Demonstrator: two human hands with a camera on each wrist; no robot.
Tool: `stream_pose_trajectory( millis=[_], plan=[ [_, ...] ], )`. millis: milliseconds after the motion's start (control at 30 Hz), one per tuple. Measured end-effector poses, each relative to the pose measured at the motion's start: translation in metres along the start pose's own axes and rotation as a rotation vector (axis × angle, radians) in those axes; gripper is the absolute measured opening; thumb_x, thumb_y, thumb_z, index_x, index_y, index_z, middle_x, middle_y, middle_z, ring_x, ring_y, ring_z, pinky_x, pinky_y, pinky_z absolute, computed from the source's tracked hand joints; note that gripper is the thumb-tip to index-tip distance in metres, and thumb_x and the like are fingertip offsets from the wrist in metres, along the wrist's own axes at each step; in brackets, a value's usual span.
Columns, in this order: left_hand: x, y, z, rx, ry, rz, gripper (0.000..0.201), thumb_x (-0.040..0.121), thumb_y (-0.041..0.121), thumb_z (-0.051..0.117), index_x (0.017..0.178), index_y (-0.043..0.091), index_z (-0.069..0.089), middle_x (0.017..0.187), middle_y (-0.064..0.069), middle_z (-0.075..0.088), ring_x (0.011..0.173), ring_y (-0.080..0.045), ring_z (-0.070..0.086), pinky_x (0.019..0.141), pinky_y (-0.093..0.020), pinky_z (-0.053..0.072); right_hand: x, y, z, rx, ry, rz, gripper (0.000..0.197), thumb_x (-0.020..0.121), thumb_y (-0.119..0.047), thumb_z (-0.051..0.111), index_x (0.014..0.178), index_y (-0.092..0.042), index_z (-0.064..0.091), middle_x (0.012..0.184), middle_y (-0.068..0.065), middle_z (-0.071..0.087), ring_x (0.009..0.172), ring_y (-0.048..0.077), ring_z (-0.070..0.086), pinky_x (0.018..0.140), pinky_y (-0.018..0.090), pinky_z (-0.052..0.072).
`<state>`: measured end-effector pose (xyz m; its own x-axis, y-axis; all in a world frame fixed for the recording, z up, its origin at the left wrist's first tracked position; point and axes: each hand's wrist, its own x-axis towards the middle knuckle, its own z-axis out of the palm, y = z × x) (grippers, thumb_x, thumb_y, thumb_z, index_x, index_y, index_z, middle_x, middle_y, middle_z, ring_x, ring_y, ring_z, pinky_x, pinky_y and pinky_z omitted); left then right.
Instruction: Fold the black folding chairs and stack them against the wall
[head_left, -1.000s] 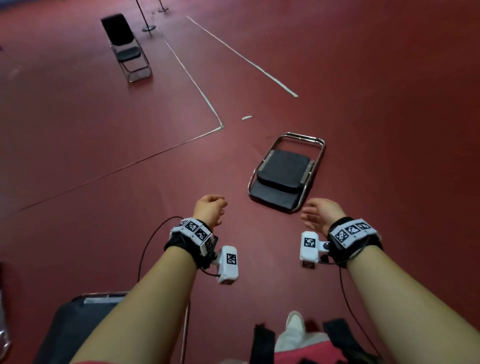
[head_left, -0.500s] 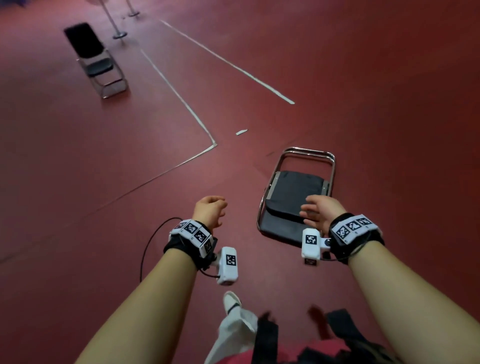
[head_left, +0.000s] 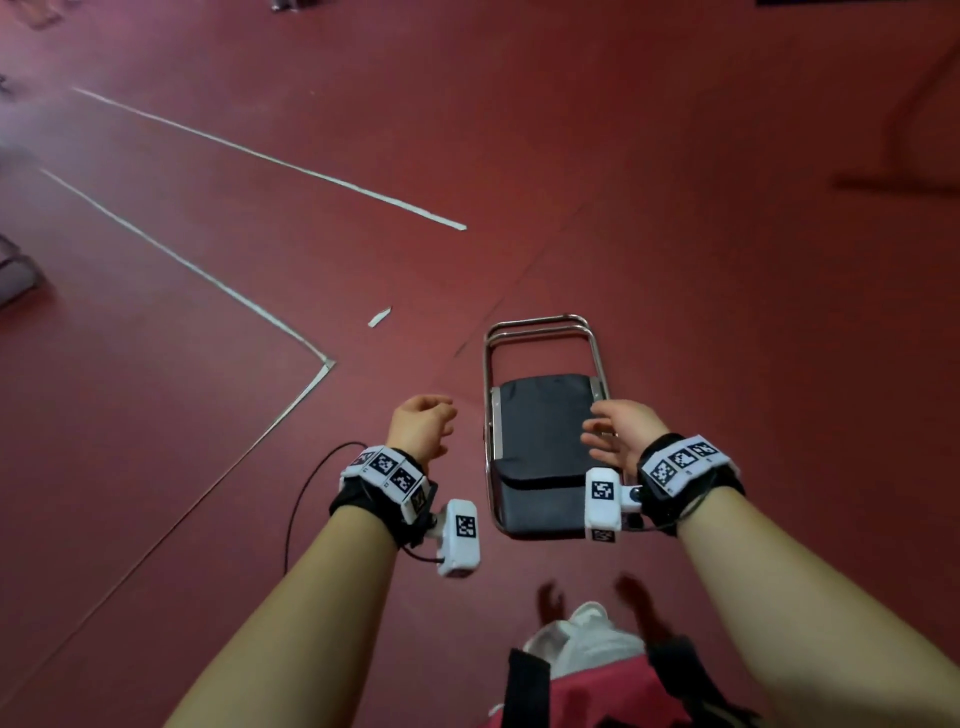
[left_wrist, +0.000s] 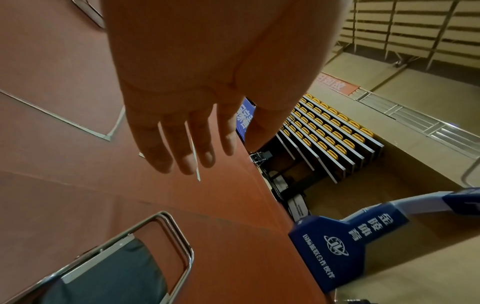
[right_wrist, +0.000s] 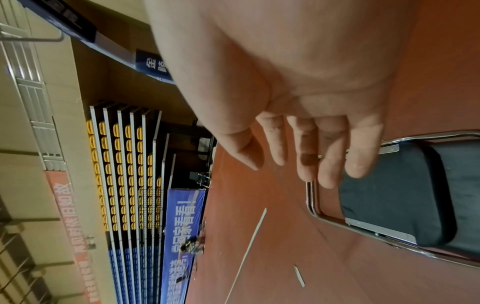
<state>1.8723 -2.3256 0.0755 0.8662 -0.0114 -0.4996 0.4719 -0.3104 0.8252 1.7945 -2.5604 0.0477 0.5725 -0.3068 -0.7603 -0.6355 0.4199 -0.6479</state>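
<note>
So the folded chair (head_left: 540, 431) is lying flat on the red floor (head_left: 701, 249), just right of centre in the head view, and both hands are hovering above it, not holding anything. Its long axis runs pretty much straight up the frame: chrome leg loops at the top end, the black padded back at the bottom end, closest to the person.

The right hand (head_left: 615, 431) is clearly the nearer one. It overlaps the chair's right rail in the picture, fingers loosely spread and relaxed. In the right wrist view its fingertips (right_wrist: 330, 176) sit right over the corner of the black seat and the chrome tube, but I honestly can't tell whether they're touching yet or just above. The left hand (head_left: 423, 428) sits off the chair's left edge with a strip of bare floor between them. Its fingers look a bit curled from above, though the left wrist view shows them hanging loose and empty, so I'd call it relaxed.

My guess is the next move is grabbing the side rails, and the left has further to go.

The floor is red sports flooring with white court lines (head_left: 270, 161) in the left half of the head view. The wrist cams catch retractable bleachers with yellow seats (left_wrist: 335, 131) and a blue banner (right_wrist: 179, 242), so it's a sports hall.
</note>
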Motion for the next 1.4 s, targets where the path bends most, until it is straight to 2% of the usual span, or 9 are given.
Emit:
stream_pose_trajectory(
  millis=[300, 467, 700, 933, 1033, 1100, 1167, 1300, 1400],
  plan=[
    [0.113, 0.061, 0.008, 0.106, -0.126, -0.009, 0.011, 0.093, 0.006, 0.058, 0.095, 0.015, 0.065, 0.085, -0.005, 0.061, 0.079, -0.021, 0.057, 0.072, -0.033, 0.045, 0.063, -0.062, 0.027, 0.114, 0.125, -0.023, 0.006, 0.095, -0.02, 0.054, 0.092, -0.015, 0.056, 0.074, 0.003, 0.059, 0.059, 0.016, 0.057, 0.057, 0.03, 0.045],
    [0.176, 0.086, 0.018, 0.203, -0.27, 0.027, 0.012, 0.092, 0.005, 0.058, 0.097, 0.014, 0.065, 0.08, -0.003, 0.06, 0.074, -0.019, 0.055, 0.065, -0.028, 0.042, 0.085, -0.074, 0.049, 0.238, 0.224, -0.011, 0.009, 0.097, -0.02, 0.052, 0.089, -0.017, 0.055, 0.078, 0.003, 0.057, 0.072, 0.019, 0.059, 0.059, 0.03, 0.044],
    [0.261, 0.103, 0.015, 0.406, -0.509, 0.078, 0.019, 0.091, 0.004, 0.059, 0.077, 0.017, 0.062, 0.066, -0.001, 0.062, 0.065, -0.019, 0.055, 0.059, -0.026, 0.042, 0.108, -0.057, 0.108, 0.491, 0.434, 0.026, 0.004, 0.098, -0.019, 0.051, 0.098, -0.017, 0.055, 0.085, 0.005, 0.061, 0.087, 0.025, 0.063, 0.092, 0.042, 0.051],
    [0.292, 0.087, 0.025, 0.6, -0.687, 0.038, 0.02, 0.093, 0.008, 0.059, 0.075, 0.017, 0.058, 0.076, -0.006, 0.056, 0.078, -0.024, 0.053, 0.063, -0.03, 0.041, 0.108, -0.01, 0.148, 0.693, 0.53, 0.107, 0.007, 0.099, -0.021, 0.052, 0.094, -0.017, 0.055, 0.086, 0.005, 0.061, 0.09, 0.025, 0.063, 0.094, 0.043, 0.049],
    [0.297, 0.069, 0.039, 0.655, -0.738, 0.011, 0.02, 0.093, 0.007, 0.058, 0.076, 0.017, 0.057, 0.078, -0.007, 0.056, 0.077, -0.023, 0.053, 0.063, -0.03, 0.04, 0.108, 0.017, 0.141, 0.808, 0.545, 0.127, 0.021, 0.098, -0.017, 0.048, 0.078, -0.019, 0.048, 0.071, 0.003, 0.052, 0.071, 0.02, 0.058, 0.07, 0.03, 0.048],
    [0.302, 0.054, 0.047, 0.682, -0.741, -0.002, 0.019, 0.093, 0.007, 0.058, 0.077, 0.017, 0.058, 0.081, -0.009, 0.057, 0.074, -0.023, 0.055, 0.062, -0.029, 0.04, 0.114, 0.035, 0.136, 0.881, 0.533, 0.134, 0.03, 0.096, -0.011, 0.041, 0.068, -0.022, 0.036, 0.056, -0.003, 0.036, 0.049, 0.013, 0.037, 0.05, 0.021, 0.025],
    [0.309, 0.037, 0.054, 0.709, -0.735, -0.024, 0.018, 0.094, 0.008, 0.058, 0.079, 0.018, 0.059, 0.086, -0.01, 0.059, 0.079, -0.024, 0.057, 0.065, -0.028, 0.042, 0.125, 0.05, 0.134, 0.897, 0.552, 0.171, 0.029, 0.093, -0.012, 0.042, 0.067, -0.023, 0.034, 0.052, -0.006, 0.031, 0.044, 0.011, 0.032, 0.044, 0.019, 0.021],
    [0.325, 0.001, 0.066, 0.753, -0.717, -0.058, 0.016, 0.097, 0.012, 0.056, 0.084, 0.019, 0.06, 0.093, -0.009, 0.062, 0.088, -0.025, 0.059, 0.072, -0.031, 0.044, 0.154, 0.076, 0.136, 0.815, 0.591, 0.255, 0.016, 0.094, -0.019, 0.051, 0.078, -0.019, 0.05, 0.063, -0.003, 0.052, 0.046, 0.01, 0.048, 0.043, 0.02, 0.033],
    [0.339, -0.025, 0.07, 0.782, -0.701, -0.081, 0.016, 0.098, 0.012, 0.055, 0.085, 0.019, 0.06, 0.088, -0.005, 0.062, 0.087, -0.023, 0.058, 0.075, -0.033, 0.045, 0.18, 0.097, 0.137, 0.921, 0.507, 0.194, 0.025, 0.094, -0.012, 0.045, 0.072, -0.02, 0.038, 0.05, -0.005, 0.037, 0.037, 0.009, 0.033, 0.034, 0.017, 0.021]
  ],
)
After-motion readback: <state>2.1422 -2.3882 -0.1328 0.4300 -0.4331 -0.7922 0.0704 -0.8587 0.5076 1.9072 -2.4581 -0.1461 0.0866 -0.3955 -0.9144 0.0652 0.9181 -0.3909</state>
